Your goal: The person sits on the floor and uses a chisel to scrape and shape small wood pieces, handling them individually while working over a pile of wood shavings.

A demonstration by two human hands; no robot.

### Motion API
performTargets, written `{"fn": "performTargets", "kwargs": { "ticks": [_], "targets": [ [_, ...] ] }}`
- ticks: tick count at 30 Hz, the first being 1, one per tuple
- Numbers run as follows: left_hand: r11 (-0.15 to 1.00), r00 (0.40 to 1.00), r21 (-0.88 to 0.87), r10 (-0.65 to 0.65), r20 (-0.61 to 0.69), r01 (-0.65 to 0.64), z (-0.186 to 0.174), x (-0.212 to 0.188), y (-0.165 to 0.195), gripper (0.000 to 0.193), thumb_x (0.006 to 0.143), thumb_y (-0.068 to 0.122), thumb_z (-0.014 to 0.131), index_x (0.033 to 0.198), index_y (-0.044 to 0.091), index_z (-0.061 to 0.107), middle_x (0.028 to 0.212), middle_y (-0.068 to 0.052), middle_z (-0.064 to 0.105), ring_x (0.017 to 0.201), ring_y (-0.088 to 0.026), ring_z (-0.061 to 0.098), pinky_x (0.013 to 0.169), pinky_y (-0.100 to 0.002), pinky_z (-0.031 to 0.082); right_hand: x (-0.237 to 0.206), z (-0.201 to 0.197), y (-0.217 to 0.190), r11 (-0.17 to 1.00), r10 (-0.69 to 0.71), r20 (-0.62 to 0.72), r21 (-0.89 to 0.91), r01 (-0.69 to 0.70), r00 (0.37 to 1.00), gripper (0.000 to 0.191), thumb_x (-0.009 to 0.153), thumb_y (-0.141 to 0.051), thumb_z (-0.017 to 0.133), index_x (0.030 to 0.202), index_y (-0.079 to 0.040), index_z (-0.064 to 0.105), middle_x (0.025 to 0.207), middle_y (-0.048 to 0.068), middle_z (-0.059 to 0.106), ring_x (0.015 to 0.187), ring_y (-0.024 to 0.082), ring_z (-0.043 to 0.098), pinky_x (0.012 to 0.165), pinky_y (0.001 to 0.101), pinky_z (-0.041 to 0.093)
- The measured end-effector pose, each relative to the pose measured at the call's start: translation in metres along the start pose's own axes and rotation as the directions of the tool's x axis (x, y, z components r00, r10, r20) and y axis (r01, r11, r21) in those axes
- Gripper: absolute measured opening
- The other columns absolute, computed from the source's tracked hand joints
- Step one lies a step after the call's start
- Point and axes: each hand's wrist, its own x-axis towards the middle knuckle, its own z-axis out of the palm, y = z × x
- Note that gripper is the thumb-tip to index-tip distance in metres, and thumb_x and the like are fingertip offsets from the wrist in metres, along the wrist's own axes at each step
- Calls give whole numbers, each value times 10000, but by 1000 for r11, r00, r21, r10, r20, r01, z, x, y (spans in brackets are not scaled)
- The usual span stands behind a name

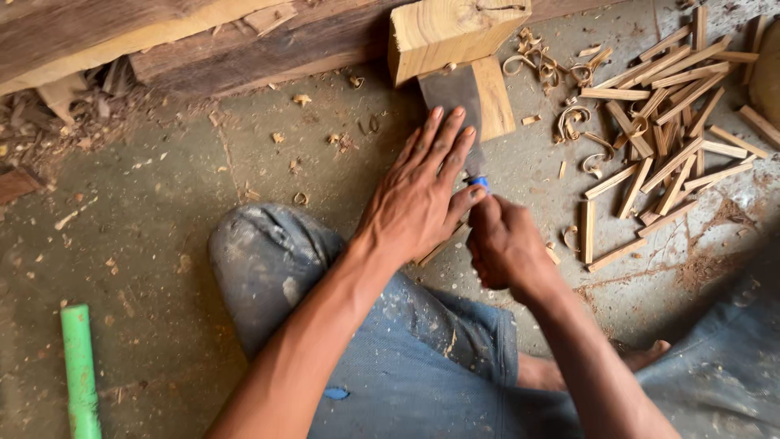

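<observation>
Directly beneath left hand (418, 191), chisel blade (449, 91); right hand (505, 248) behind.

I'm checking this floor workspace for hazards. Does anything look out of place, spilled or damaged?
Mostly scatter. Curled shavings and cut wooden sticks lie strewn over the concrete right of the wooden block. A green pipe lies alone at lower left. The left hand presses flat on the wide blade, fingers near its edge; the right hand grips the handle.
</observation>
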Motion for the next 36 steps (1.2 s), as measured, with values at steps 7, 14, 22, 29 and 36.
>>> {"fn": "performTargets", "kwargs": {
  "ticks": [7,14,22,29,36],
  "targets": [
    [994,990,-109,9,-141,-25,-2,1,4,678,1062,448,525,1536,-26,423,1670,-211,286,1570,-398,253,1294,-475,251,3,0,1,991,48,-27,129,-44,998,473,1028,-465,414,824,-53,527,552,30,481,387,145,441,344,329,373],
    [919,852,-358,-318,-415,168,-10,-7,9,366,1027,281,634,1263,1,637,1298,-207,655,1217,-367,635,1032,-445,511,-57,-39,51,865,72,110,488,-117,991,473,1032,-499,473,740,-135,397,562,-10,347,385,106,308,331,290,243],
    [887,757,-265,-460,-463,377,4,74,8,390,722,281,912,891,39,658,903,-148,713,792,-303,685,671,-431,537,-126,-88,163,503,-73,138,860,-83,988,267,1002,-337,550,1035,-73,527,678,30,467,486,141,460,402,298,399],
    [725,688,-351,-682,-246,593,20,89,-3,242,804,151,824,968,53,674,896,-91,773,792,-239,749,718,-401,581,-106,-95,173,291,-216,72,957,-6,974,198,1024,-253,615,1049,-81,522,714,-4,450,554,107,447,498,282,410],
    [856,778,-174,-515,-359,487,20,94,-4,391,770,39,757,1157,7,708,1085,-195,737,957,-323,713,821,-450,566,-104,-90,161,358,-149,132,931,-71,980,195,994,-257,622,1023,-85,535,680,0,449,541,123,447,489,284,396]
  ]
}}
